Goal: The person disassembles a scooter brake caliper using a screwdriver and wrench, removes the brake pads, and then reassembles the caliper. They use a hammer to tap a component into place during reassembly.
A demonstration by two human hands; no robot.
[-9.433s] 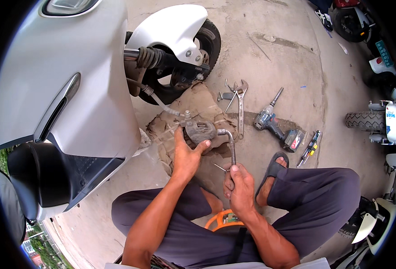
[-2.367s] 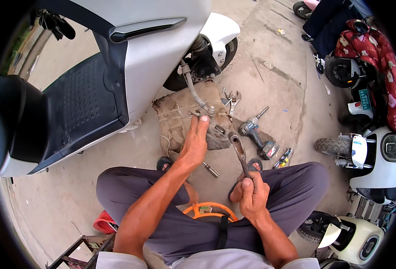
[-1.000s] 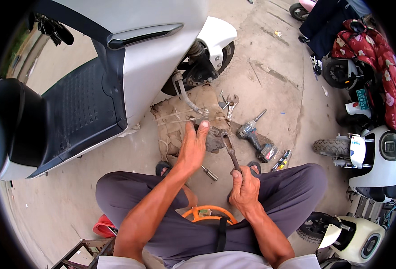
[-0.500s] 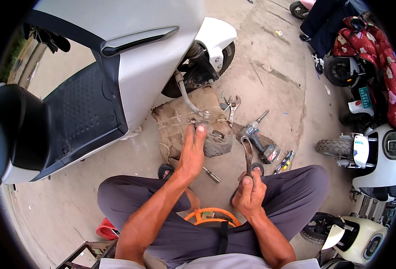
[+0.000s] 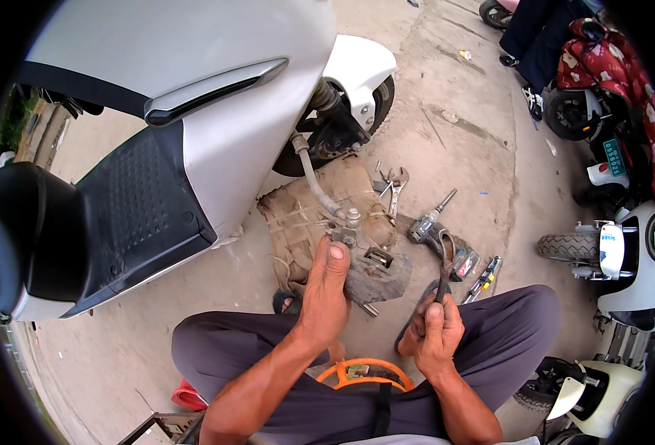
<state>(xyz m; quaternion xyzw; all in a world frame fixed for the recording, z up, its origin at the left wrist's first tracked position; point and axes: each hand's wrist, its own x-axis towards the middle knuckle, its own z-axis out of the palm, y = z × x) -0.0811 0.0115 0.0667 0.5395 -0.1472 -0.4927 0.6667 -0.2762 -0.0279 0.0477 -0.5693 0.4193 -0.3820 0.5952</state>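
My left hand (image 5: 326, 297) grips a dirty grey metal brake caliper (image 5: 376, 276), its thumb pressed on the near left edge. From the caliper's top fitting, a grey-sleeved hose (image 5: 313, 174) runs up to the front fork of a white scooter (image 5: 238, 141). A worn steel wrench (image 5: 447, 263) stands upright in my right hand (image 5: 437, 334), its fingers closed round the lower end. The wrench head points away from me, to the right of the caliper and apart from it. Below the caliper lies a folded tan sack (image 5: 287, 215), partly covered by my left hand.
Beyond the caliper lies an adjustable wrench (image 5: 396, 191). A cordless drill (image 5: 421, 228) rests on the ground behind my right hand, beside a yellow-and-black tool (image 5: 485, 277). An orange frame (image 5: 357, 363) is between my legs. Parked scooters (image 5: 628, 267) line the right side; a person's legs (image 5: 546, 52) stand far right.
The caliper has come up off the sack in my left hand and appears larger, its hose following. My right hand has shifted right with the wrench. The whole view has tilted slightly.
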